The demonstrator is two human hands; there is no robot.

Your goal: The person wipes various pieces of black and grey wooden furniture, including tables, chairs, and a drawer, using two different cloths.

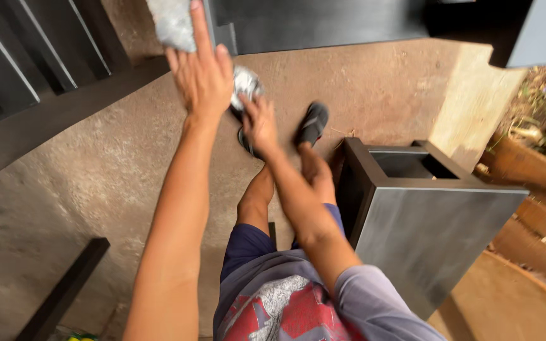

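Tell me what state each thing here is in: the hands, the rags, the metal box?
left hand: raised, fingers spread, against a grey cloth
grey cloth: crumpled, hanging by the dark frame
right hand: closed on a crumpled wad
crumpled wad: silvery, bunched up
metal box: upright on the ground, top open
sandals: worn on the feet

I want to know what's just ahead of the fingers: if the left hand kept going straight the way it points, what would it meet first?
Probably the grey cloth just past the left hand, though depth is unclear.
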